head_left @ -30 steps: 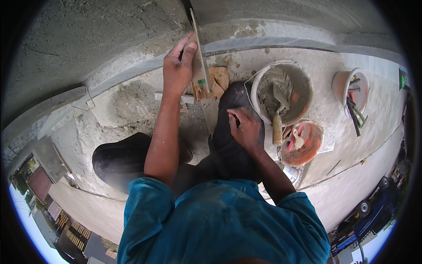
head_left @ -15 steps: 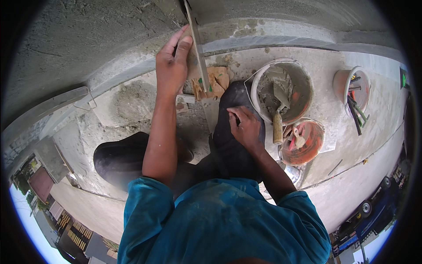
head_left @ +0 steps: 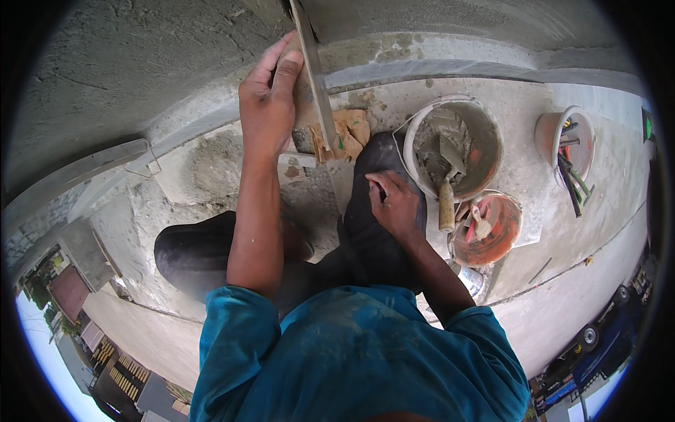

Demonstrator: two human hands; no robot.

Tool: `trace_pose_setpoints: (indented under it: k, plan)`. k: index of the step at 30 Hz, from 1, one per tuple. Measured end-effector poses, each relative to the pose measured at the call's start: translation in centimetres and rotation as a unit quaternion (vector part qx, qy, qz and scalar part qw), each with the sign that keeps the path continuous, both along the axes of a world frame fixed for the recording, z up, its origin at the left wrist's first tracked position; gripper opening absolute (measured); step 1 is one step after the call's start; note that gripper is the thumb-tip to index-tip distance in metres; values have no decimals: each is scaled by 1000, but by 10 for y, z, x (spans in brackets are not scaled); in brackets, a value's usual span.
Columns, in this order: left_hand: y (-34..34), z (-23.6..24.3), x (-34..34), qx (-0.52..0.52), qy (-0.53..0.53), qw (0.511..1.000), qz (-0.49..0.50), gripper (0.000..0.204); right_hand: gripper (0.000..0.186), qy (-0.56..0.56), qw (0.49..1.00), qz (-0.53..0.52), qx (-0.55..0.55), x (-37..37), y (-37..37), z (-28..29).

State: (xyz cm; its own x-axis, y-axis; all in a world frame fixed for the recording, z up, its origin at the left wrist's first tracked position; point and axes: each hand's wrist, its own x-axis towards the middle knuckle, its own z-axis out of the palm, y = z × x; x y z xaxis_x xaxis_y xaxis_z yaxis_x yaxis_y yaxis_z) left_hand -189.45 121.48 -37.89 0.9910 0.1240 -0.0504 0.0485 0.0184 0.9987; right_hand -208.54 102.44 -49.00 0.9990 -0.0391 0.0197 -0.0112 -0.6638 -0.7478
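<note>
Sky (head_left: 39, 330) shows at our lower left rim, and near it we see pale slats (head_left: 121, 378) in rows. Above these, a long grey beam (head_left: 91, 165) runs along the foot of the rough grey wall (head_left: 155, 70). Our left knee (head_left: 193, 243), in dark cloth, is bent over the dusty floor.

Our left hand (head_left: 271, 109) is raised toward the wall and grasps a board (head_left: 316, 84), fingers and thumb at its left side. The board stands steeply, a narrow edge facing us; we cannot tell whether its upper end touches the wall. Near its lower end lies crumpled brown paper (head_left: 357, 130).

Our right hand (head_left: 395, 205) rests on our right thigh (head_left: 371, 165), released, its fingers loosely curled.

Just beside that thigh we have a white bucket (head_left: 496, 130) of grey mortar (head_left: 430, 151); a trowel (head_left: 446, 202) leans in it, handle out over the rim. Below sits an orange bowl (head_left: 508, 235) with a pale tool (head_left: 481, 226) inside. Farther right, another pail (head_left: 548, 137) carries tools with long handles (head_left: 571, 181), and a blue vehicle (head_left: 603, 355) shows at our lower right.
</note>
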Motion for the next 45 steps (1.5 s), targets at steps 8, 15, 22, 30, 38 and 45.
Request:
trace_pose_setpoints:
  k: [8, 15, 22, 30, 38, 45]
  plan:
    - [3, 16, -7, 61, -3, 998, 3, 40, 16, 6, 1000, 1, 6, 0, -1, -2]
    - [7, 1, -24, 60, -51, 997, -14, 47, 15, 1, 1000, 2, 11, -2, -1, -4]
    - [10, 17, -14, 74, -109, 991, -25, 45, 16, 12, 1000, 4, 15, 0, 0, 2]
    - [14, 29, 3, 85, -183, 979, -33, 41, 16, 6, 1000, 10, 10, 0, 1, 0]
    - [12, 48, 10, 86, -220, 971, -32, 41, 17, -3, 1000, 10, 2, -1, 1, -2]
    - [11, 51, 17, 104, -247, 963, -24, 39, 17, 2, 1000, 10, 2, -1, 2, -2]
